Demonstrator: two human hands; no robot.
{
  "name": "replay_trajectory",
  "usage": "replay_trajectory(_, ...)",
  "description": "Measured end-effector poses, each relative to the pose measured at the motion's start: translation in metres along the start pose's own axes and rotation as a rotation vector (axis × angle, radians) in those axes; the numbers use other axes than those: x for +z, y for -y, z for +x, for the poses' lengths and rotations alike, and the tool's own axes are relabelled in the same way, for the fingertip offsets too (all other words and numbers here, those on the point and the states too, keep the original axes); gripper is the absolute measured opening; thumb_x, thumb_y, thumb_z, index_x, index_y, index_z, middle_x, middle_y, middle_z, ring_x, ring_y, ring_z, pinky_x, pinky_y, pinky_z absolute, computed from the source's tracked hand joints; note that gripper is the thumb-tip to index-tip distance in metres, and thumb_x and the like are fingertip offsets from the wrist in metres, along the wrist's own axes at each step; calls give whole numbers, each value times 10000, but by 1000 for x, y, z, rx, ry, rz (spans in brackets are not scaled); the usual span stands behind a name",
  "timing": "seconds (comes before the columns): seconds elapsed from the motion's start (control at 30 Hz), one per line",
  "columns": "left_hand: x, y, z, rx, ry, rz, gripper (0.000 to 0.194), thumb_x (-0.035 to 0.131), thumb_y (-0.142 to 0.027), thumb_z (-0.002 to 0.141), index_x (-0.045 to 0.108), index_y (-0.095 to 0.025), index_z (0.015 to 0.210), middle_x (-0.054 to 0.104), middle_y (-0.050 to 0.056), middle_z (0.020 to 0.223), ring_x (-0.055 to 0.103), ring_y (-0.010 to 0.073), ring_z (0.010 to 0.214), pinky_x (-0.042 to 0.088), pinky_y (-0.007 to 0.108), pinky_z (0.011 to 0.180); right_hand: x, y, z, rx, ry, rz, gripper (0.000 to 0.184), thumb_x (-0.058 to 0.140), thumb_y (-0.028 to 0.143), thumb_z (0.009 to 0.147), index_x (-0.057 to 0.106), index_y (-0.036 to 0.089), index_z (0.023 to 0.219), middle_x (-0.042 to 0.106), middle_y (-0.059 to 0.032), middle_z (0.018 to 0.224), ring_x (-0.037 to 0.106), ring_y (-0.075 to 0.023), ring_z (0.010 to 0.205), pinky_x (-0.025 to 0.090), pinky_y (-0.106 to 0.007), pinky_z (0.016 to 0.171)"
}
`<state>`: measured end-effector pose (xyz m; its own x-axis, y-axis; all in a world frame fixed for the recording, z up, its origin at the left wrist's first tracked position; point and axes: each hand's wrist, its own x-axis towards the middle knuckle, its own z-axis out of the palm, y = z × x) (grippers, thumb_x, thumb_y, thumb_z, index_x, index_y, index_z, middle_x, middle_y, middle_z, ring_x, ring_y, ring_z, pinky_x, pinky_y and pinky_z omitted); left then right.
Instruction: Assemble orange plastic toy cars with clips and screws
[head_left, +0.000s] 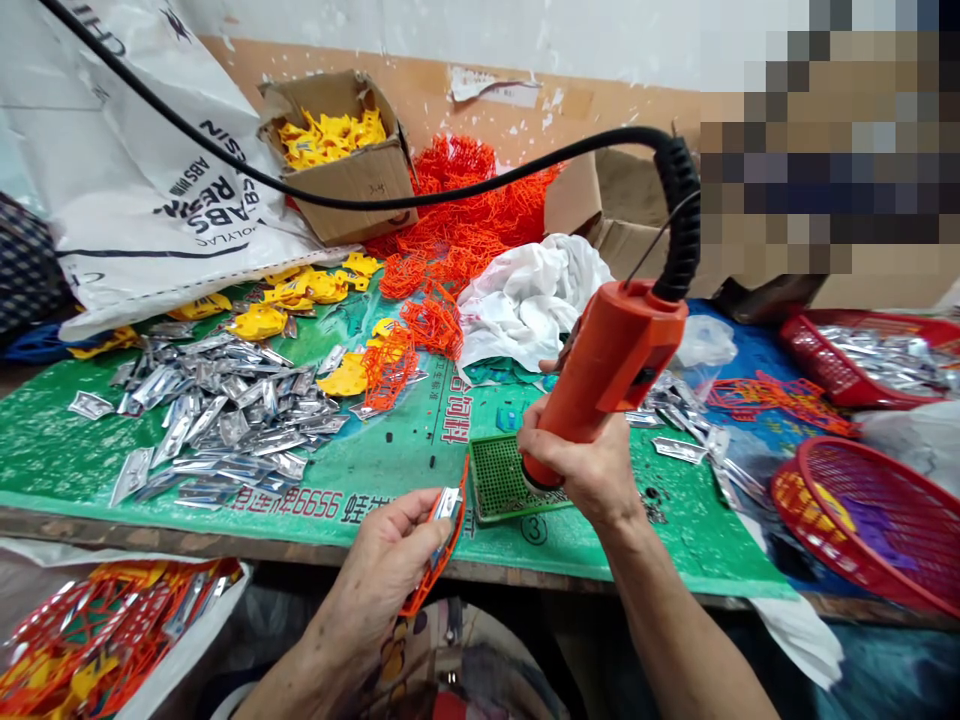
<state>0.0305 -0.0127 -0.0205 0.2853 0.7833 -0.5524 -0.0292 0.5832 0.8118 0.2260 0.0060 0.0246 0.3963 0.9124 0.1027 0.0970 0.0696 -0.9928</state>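
Note:
My left hand, near the front edge of the table, pinches an orange plastic mesh piece with a small silver metal plate against it. The fingers cover part of both. My right hand is wrapped round an orange corded power tool, which looks like an electric screwdriver. It is tilted, its lower end over a small green gridded tray; the tip is hidden. Small dark bits, too small to make out, lie in the tray. Left of my hands spreads a heap of silver metal plates.
A black cable arches across the table. Behind are a carton of yellow parts, piled orange mesh pieces and white cloth. Red baskets stand right; a white bag of parts is at lower left.

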Motion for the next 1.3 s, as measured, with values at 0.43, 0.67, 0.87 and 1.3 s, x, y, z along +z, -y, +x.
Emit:
replay_trajectory(0.43, -1, 0, 1, 90, 36, 2, 365, 737, -341, 732, 773, -195, 1064, 731, 19, 802, 626, 155, 747, 477, 230, 680, -2, -5, -1, -25, -47, 213, 368, 776, 190, 569, 668, 190, 920, 636, 47, 604, 555, -127, 512, 470, -304, 522)
replay_trajectory(0.67, 0, -7, 4, 191, 9, 127, 312, 716, -332, 742, 782, -170, 999, 722, 33, 736, 628, 156, 696, 484, 231, 629, -5, 1, 4, -69, -56, 355, 582, 796, 181, 595, 611, 204, 1147, 657, 56, 631, 571, -133, 527, 476, -300, 533)
replay_trajectory(0.87, 6, -16, 5, 232, -31, 181, 278, 719, -310, 706, 782, -152, 926, 721, 31, 736, 577, 124, 621, 426, 207, 567, -2, 16, 8, -104, -74, 475, 475, 747, 169, 610, 626, 195, 1069, 641, 55, 594, 568, -140, 486, 470, -292, 480)
replay_trajectory(1.3, -5, -19, 12, 189, -104, 25, 357, 759, -399, 675, 719, -133, 909, 550, -61, 560, 273, 14, 370, 172, 163, 352, 3, -14, 11, 33, 45, 358, 407, 869, 244, 515, 627, 200, 839, 690, 31, 697, 604, -132, 575, 484, -273, 527)
